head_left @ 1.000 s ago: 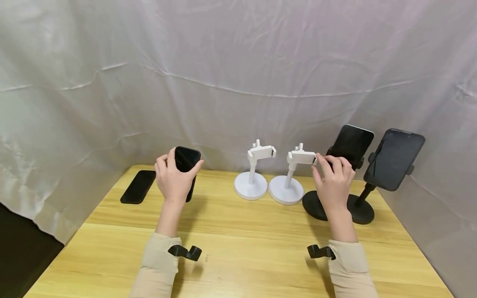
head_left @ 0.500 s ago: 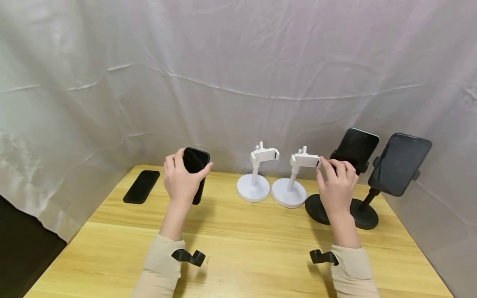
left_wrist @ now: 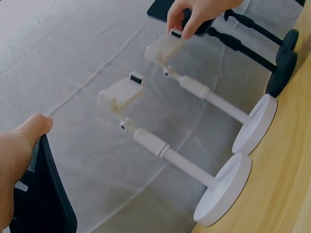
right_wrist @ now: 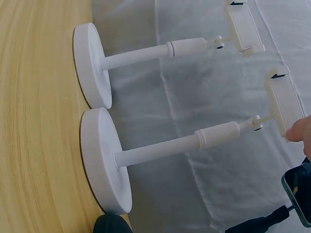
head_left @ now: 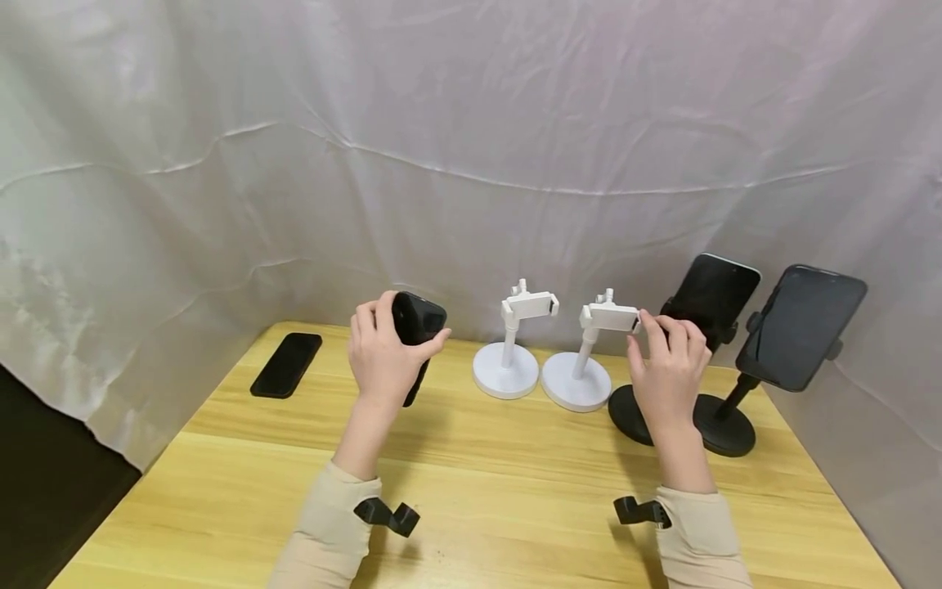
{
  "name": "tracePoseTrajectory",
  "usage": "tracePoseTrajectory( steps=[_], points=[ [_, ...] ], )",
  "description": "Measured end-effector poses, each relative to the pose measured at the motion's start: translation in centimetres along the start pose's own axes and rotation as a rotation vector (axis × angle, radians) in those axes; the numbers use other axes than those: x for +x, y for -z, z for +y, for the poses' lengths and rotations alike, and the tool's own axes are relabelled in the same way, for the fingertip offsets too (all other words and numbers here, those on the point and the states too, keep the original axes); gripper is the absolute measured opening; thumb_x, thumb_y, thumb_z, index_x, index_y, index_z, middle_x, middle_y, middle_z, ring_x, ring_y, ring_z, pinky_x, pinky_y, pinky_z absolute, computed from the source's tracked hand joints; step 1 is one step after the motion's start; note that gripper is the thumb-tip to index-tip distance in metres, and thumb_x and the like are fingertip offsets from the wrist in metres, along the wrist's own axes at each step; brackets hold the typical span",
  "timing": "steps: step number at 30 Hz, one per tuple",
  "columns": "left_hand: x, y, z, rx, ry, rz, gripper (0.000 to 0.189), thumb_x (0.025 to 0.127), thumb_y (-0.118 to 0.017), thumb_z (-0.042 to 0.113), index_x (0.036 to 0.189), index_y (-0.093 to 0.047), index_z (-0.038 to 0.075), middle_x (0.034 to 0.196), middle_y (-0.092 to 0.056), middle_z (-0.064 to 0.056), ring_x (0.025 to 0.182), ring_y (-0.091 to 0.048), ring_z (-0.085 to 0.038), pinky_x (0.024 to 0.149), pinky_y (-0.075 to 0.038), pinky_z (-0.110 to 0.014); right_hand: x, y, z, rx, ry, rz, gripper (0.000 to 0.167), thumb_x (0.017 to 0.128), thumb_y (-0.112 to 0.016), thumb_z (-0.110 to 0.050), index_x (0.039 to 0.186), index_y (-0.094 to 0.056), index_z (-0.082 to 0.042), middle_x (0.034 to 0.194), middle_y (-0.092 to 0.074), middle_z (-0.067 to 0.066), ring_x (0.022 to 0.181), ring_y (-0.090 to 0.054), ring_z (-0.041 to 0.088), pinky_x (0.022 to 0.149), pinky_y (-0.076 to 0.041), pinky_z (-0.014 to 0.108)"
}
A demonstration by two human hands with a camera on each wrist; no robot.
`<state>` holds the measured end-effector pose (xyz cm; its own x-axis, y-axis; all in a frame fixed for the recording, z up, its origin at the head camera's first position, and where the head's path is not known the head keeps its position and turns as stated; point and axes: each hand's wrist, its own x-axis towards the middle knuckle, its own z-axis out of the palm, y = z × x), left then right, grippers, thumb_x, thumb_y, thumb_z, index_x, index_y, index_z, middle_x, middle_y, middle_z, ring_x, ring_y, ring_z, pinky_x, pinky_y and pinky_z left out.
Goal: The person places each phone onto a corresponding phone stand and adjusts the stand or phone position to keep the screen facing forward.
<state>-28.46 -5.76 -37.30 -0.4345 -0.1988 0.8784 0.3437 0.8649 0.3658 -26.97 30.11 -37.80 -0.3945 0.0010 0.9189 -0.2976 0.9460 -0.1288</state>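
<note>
My left hand [head_left: 383, 360] grips a black phone [head_left: 419, 317] by its sides, thumb on the right edge and fingers on the left. It is raised above the table, left of two white phone stands. With thumb and fingertips, my right hand [head_left: 668, 376] pinches the right end of the clamp on the right-hand white phone stand [head_left: 613, 317]. That clamp holds no phone. The other white phone stand [head_left: 504, 372] stands just left of it, its clamp bare too. In the left wrist view the held phone [left_wrist: 43, 194] is partly cut off at the lower left.
Another black phone [head_left: 287, 366] lies flat at the table's back left. Two black phone stands at right hold a phone [head_left: 712, 296] and a larger phone [head_left: 802, 327]; my right hand overlaps the nearer one. A grey curtain [head_left: 456, 221] hangs behind the wooden table [head_left: 515, 507].
My left hand has moved rightward with the phone, toward the white stands, and the phone has tilted and turned. My right hand stays at the clamp's end. The whole view has shifted slightly.
</note>
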Motion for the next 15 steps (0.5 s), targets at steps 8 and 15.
tracePoseTrajectory(
  steps=[8, 15],
  points=[
    [-0.5, -0.3, 1.6, 0.013, -0.045, -0.020, 0.085, 0.056, -0.083, 0.061, 0.116, -0.056, 0.007, 0.099, -0.054, -0.016, 0.084, -0.053, -0.031, 0.070, -0.049, -0.041, -0.1, 0.0, 0.2, -0.004, -0.002, 0.000, 0.037, 0.086, -0.071, -0.008, 0.122, -0.064, -0.001, 0.114, -0.058, 0.023, 0.111, -0.043, 0.042, 0.085, -0.033, 0.056],
    [-1.0, -0.6, 2.7, 0.003, -0.080, -0.028, 0.088, 0.052, -0.086, 0.060, 0.117, -0.056, 0.009, 0.099, -0.054, -0.015, 0.081, -0.054, -0.030, 0.063, -0.049, -0.042, -0.1, 0.1, 0.1, -0.004, -0.005, -0.003, 0.037, 0.086, -0.071, -0.008, 0.122, -0.064, -0.001, 0.114, -0.058, 0.023, 0.111, -0.043, 0.042, 0.085, -0.033, 0.056]
  ],
)
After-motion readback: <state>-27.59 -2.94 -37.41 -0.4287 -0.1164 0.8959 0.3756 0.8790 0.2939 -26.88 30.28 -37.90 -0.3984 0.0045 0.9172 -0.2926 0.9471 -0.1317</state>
